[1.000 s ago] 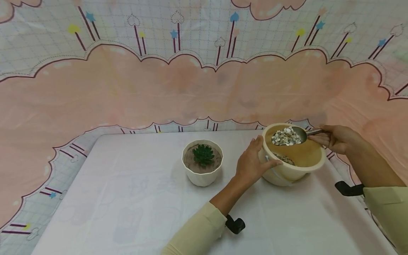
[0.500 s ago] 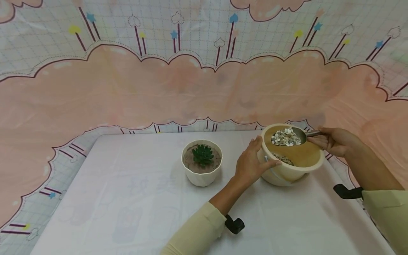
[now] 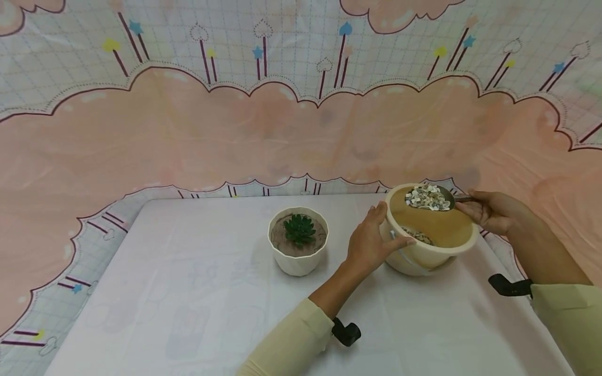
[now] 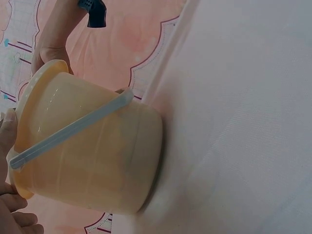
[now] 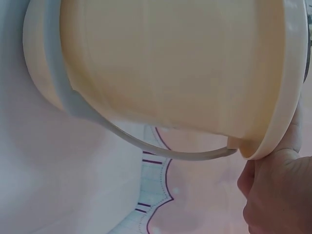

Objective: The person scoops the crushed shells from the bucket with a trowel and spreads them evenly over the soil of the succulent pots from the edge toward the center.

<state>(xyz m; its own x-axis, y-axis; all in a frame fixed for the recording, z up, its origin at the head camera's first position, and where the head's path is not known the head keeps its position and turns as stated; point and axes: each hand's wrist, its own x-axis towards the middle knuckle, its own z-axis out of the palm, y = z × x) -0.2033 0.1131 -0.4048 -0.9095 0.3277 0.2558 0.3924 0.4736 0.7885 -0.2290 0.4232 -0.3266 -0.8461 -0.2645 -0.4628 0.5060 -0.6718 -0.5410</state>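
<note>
On right side of table, bucket: fingers of left hand clamped on rim, presumably for steadiness. Over bucket mouth, scoop heaped with chips; fingers of right hand clamped on handle, likely level against spillage. Potted succulent standing apart, leftward.

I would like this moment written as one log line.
left hand: grips bucket | right hand: holds scoop with gravel over bucket | potted plant: on table
</note>
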